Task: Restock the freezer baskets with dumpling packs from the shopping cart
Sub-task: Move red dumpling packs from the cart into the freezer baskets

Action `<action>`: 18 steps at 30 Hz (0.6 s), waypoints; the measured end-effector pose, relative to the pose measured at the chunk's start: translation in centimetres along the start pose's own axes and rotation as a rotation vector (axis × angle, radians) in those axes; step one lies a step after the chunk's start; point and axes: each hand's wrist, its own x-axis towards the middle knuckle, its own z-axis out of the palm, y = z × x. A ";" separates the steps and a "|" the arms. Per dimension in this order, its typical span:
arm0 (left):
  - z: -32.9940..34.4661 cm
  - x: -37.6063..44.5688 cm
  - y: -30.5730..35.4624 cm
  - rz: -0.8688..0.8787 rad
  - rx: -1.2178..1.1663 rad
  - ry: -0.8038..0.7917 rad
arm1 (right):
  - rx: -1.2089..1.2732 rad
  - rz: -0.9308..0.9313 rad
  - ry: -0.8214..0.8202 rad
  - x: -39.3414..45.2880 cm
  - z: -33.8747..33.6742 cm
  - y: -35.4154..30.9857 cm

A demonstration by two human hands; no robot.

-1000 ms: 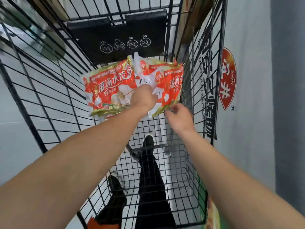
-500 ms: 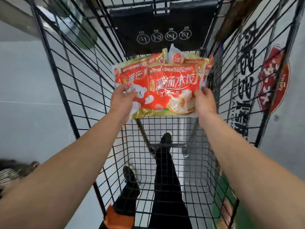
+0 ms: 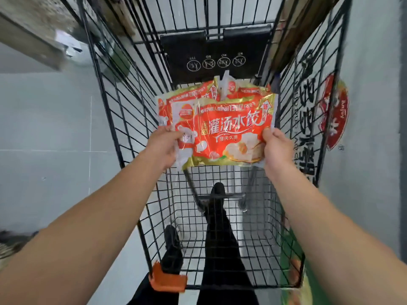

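Note:
I hold a stack of red and gold dumpling packs (image 3: 229, 133) up inside the black wire shopping cart (image 3: 123, 119). My left hand (image 3: 164, 146) grips the stack's left edge. At the right edge, my right hand (image 3: 277, 148) pinches it with the thumb on the front pack. Behind the front pack, more packs (image 3: 198, 93) stick out at the top. The freezer baskets are not in view.
The cart's black child-seat flap (image 3: 215, 53) stands behind the packs. A grey freezer wall with a red logo sticker (image 3: 337, 115) runs along the right. My black-trousered legs (image 3: 220, 238) show through the cart floor. An orange corner bumper (image 3: 167, 280) sits on the cart's near left corner.
My right hand reached in and took the right edge of the packs. The packs were gathered into one stack and lifted a little toward me, now held by both hands.

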 end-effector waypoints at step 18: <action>-6.9 -24.9 1.1 0.610 0.417 -0.442 | 0.364 -0.226 0.394 -32.5 -9.1 3.3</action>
